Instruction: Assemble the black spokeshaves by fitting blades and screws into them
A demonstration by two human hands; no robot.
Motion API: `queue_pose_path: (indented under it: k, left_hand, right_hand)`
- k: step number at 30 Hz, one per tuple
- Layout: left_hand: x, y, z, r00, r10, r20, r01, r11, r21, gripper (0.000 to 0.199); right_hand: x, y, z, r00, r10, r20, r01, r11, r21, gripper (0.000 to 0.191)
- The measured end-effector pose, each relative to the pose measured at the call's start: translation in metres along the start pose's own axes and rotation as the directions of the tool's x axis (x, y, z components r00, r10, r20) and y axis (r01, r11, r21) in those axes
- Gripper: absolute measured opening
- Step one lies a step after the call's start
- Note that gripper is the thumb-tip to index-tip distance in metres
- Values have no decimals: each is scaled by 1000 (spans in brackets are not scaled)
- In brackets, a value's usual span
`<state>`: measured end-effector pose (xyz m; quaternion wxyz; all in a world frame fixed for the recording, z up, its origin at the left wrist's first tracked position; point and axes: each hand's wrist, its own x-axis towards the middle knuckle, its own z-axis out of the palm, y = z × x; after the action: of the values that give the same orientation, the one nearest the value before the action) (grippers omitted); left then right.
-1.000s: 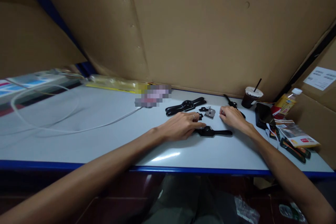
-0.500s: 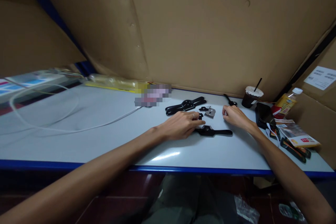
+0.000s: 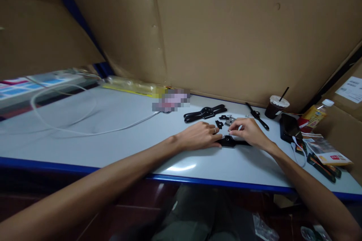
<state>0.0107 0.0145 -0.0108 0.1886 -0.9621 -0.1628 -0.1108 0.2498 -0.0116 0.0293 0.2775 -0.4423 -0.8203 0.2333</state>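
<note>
Your work surface is a pale table (image 3: 118,143) with a blue front edge, backed by tall cardboard sheets (image 3: 226,30). A white cable (image 3: 85,132) loops across its left half. Your left hand (image 3: 199,136) lies palm down on the table, fingers loosely curled and a ring showing, its fingertips touching the left end of the black handled tool (image 3: 232,142) that lies flat across the table in front of you; it presses rather than grips, and nothing is enclosed in it. Your right hand (image 3: 248,132) rests over the right part of the same tool, fingers bent and brought together at the tips just above its middle; whether they pinch a small part there cannot be told. Behind your hands, farther from you, a second black handled tool (image 3: 205,113) lies flat, well apart from the first. At the far right stand a lidded cup with a straw (image 3: 276,106) and a yellow-labelled bottle (image 3: 313,113) lying tilted, with a black pouch (image 3: 289,126) near them and a printed packet (image 3: 325,148) toward the front edge. A slim black tool (image 3: 257,115) lies just behind your right hand. Smallest are the loose black pieces (image 3: 219,124) and a grey metal plate (image 3: 229,120), lying between the two handled tools, just beyond your fingertips.
</note>
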Motion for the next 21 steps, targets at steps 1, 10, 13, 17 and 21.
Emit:
queue_pose_path:
  k: [1,10,13,17,21]
  left_hand:
    - [0,0,1,1000,7,-9,-7,1000,9,38]
    - [0,-1,3,998,1,-66,-2,1000,-28,38]
    - [1,-1,5,997,-10,-83,4,998,-69,40]
    - [2,-1,3,999,-31,-34,29,997,-77,40]
    - [2,-2,0,994,-90,61,98,984,-146,42]
  right_hand:
    - [-1,-3,3,1000,-20,4,20,1000,-17,5]
    - [-2,-3,10,998,-45,50,51,988,-147,11]
    - [-3,-2,14,997,-69,43,77,970,-231,14]
    - [-4,-1,19,989,-135,68,149,938,-312,14]
    - [-2,-1,22,989,-137,51,146,945,-292,15]
